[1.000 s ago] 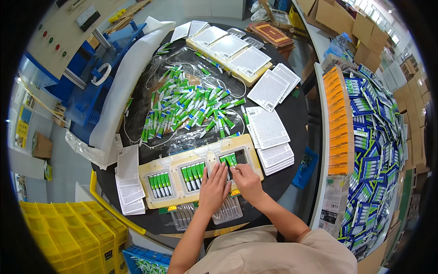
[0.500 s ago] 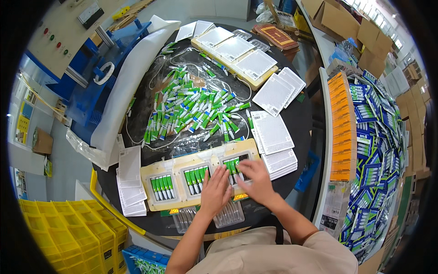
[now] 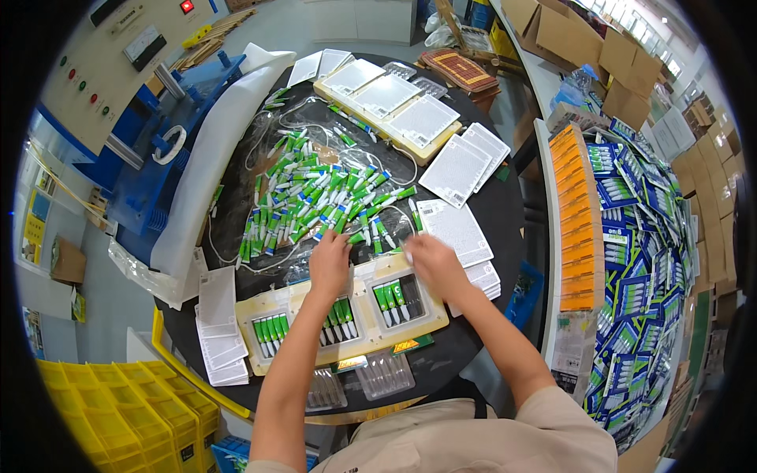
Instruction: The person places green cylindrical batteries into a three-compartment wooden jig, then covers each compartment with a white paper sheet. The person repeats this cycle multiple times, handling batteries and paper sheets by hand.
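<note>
Left hand: the left hand (image 3: 329, 264) is out over the near edge of the tube heap, palm down, fingers curled onto the tubes; whether it grips one, I cannot tell.
Right hand: the right hand (image 3: 430, 264) reaches to the same edge, just right of the left hand, fingers bent down; blurred, so its grip cannot be told either.
Tubes: a loose pile of green-and-white tubes (image 3: 315, 201) lies on clear plastic sheet in the middle of the round black table (image 3: 505, 213), just beyond both hands.
Tray: a cream tray (image 3: 300, 303) sits between the person and the pile, under both forearms, with three pockets of tubes standing side by side.
Cards: white printed cards (image 3: 457, 229) lie right of the pile, touching the right hand's side; another stack (image 3: 217, 331) lies left of the tray.
Far side: a second cream tray (image 3: 386, 98) with white cards rests beyond the pile.
Right bench: blue packaged goods (image 3: 639, 260) heaped, orange boxes (image 3: 572, 213) in a row beside them.
Lower left: yellow crates (image 3: 102, 410).
</note>
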Tool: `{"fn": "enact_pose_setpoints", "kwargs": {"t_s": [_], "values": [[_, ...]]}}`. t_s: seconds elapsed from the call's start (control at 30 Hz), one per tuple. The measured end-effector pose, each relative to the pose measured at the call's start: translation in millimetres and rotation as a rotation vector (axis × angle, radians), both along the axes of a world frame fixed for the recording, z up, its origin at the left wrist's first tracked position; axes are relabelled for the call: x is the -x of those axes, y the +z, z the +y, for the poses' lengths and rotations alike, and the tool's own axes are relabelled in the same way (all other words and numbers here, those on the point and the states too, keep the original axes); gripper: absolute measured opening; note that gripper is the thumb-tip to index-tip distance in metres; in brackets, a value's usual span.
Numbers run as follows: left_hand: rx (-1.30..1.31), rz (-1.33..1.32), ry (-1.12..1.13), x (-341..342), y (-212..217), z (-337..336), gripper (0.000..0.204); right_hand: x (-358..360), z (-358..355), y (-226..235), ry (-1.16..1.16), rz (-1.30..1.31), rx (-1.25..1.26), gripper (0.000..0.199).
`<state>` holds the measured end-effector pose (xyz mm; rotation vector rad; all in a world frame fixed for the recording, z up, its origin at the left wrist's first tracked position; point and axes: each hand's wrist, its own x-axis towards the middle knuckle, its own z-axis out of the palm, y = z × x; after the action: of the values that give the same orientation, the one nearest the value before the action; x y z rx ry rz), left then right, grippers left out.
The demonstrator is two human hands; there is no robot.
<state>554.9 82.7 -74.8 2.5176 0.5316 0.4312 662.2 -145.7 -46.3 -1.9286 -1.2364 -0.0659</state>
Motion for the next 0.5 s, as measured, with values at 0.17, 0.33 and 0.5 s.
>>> {"fn": "enact_pose_setpoints", "kwargs": {"t_s": [0.17,0.33,0.5], "values": [[0.21,-0.339,0.041,43.2,33.3,-41.5,0.023,51.4,-47.7,-0.3,0.233,-0.478,0.146,0.024],[0.215,-0.37,0.021,77.1,50.1,-95.5,0.031,56.2,-41.5,-20.3,0.185,-0.412,0.177,0.026],[-0.068,-0.375,-0.168,93.0,42.1,-124.1,0.04,47.2,-42.4,-19.8,0.164,-0.257,0.028,0.029]]}}
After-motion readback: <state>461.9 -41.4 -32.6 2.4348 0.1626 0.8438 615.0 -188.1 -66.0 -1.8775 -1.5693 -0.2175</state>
